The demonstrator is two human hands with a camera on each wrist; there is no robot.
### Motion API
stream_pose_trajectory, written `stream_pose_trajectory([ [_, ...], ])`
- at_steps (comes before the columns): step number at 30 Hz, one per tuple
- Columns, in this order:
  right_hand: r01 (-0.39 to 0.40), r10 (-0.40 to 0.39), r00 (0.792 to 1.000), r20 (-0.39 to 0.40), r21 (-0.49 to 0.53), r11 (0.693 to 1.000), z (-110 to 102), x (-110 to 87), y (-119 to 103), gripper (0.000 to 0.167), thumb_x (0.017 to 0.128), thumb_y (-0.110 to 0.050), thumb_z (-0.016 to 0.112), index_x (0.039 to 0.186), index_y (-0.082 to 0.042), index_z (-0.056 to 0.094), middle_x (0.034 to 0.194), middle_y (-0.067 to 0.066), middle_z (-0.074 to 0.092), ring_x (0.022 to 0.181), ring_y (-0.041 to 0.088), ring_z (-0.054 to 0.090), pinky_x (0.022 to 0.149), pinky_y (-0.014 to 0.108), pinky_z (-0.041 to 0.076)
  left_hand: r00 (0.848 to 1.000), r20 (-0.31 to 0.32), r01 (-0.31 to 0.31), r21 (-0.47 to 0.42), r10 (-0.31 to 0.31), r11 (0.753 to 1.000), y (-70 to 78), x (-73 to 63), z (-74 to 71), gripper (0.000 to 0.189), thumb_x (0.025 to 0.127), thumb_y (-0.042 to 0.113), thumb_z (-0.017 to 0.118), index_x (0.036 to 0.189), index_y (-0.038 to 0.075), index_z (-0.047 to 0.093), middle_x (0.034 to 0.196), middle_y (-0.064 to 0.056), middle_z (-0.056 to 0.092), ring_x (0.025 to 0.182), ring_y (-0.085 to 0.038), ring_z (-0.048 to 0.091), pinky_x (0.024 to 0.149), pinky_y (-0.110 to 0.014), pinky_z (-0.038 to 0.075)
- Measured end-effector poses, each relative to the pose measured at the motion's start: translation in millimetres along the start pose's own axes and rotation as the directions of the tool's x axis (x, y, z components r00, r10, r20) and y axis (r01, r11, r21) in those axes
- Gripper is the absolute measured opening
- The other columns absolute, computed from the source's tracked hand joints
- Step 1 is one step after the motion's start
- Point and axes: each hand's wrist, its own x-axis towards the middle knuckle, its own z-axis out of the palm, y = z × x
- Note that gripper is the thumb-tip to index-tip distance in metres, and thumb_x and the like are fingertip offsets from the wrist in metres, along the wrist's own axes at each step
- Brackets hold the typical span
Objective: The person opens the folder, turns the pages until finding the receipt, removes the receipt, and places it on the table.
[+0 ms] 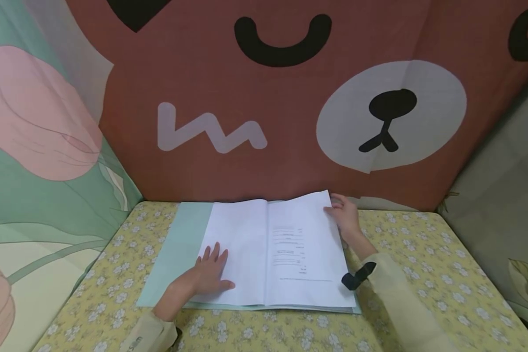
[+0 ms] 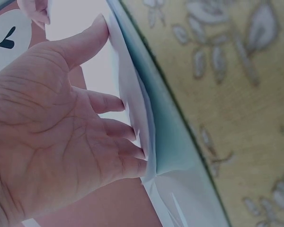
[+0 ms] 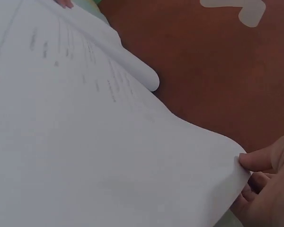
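An open booklet of white sheets lies in a pale green cover (image 1: 182,234) on the table. Its right-hand page (image 1: 308,244) carries lines of small print, while the left page (image 1: 242,234) looks blank. My right hand (image 1: 345,215) pinches the far right corner of the printed page between thumb and fingers; in the right wrist view that corner bends up off the stack. Spread over the lower left page, my left hand (image 1: 211,274) rests with straight fingers. The left wrist view shows its palm (image 2: 61,127) and fingertips against the white sheets.
A yellow floral cloth (image 1: 440,283) covers the table around the booklet. Right behind it hangs a reddish-brown curtain (image 1: 202,171) with a bear face. Printed fabric (image 1: 35,205) hangs along the left, and a greyish drape (image 1: 506,186) along the right.
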Motion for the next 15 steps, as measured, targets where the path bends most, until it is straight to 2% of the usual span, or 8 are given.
stream_pose_trajectory([
  [5, -0.022, 0.021, 0.995, 0.101, 0.003, 1.0, -4.1, -5.6, -6.9, 0.041, 0.104, -0.02, 0.065, 0.136, 0.004, 0.062, 0.127, 0.023, 0.066, 0.106, 0.03, 0.065, 0.084, 0.035, 0.056, 1.0, -0.003, 0.004, 0.005, -0.004, 1.0, -1.2, 0.6, 1.8, 0.092, 0.096, 0.047, 0.071, 0.159, -0.006, 0.031, 0.168, -0.031, 0.01, 0.153, -0.053, 0.006, 0.12, -0.067, 0.018],
  [8, -0.044, 0.04, 0.987, 0.154, 0.024, 0.999, -4.9, -7.9, -12.5, 0.039, 0.103, -0.025, 0.066, 0.13, 0.005, 0.067, 0.124, 0.019, 0.067, 0.098, 0.025, 0.065, 0.077, 0.028, 0.057, 1.0, -0.004, 0.003, 0.007, -0.003, 1.0, -1.8, -0.2, 1.5, 0.091, 0.096, 0.047, 0.071, 0.159, -0.006, 0.031, 0.168, -0.031, 0.01, 0.153, -0.053, 0.007, 0.12, -0.067, 0.018],
  [15, -0.132, 0.107, 0.969, 0.224, 0.097, 0.987, -1.3, -10.8, -28.2, 0.04, 0.099, -0.022, 0.073, 0.128, 0.005, 0.066, 0.115, 0.013, 0.069, 0.091, 0.02, 0.067, 0.074, 0.026, 0.058, 1.0, 0.001, -0.012, 0.005, 0.012, 1.0, -2.1, -0.2, 0.0, 0.092, 0.096, 0.047, 0.071, 0.159, -0.006, 0.031, 0.168, -0.032, 0.01, 0.153, -0.054, 0.007, 0.12, -0.067, 0.018],
])
